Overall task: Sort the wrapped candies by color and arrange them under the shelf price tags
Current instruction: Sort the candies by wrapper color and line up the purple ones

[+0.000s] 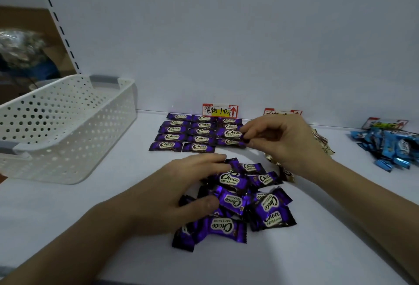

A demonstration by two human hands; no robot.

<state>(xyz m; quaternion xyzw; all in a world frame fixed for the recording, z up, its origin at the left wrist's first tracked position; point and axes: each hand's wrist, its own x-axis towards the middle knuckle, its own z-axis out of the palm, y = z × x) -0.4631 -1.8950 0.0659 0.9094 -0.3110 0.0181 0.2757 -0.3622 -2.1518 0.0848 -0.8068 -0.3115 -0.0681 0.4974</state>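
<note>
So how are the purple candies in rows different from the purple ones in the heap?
The rows of purple wrapped candies lie flat, side by side, facing one way, below the red-and-white price tag. The heap of purple wrapped candies is jumbled, overlapping, pointing every way, nearer the front. The right hand pinches one purple candy at the rows; the left hand rests on the heap. Both have the same purple Choco wrappers.

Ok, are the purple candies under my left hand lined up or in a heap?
In a heap: the loose purple candies overlap at odd angles, unlike the rows under the price tag.
</note>
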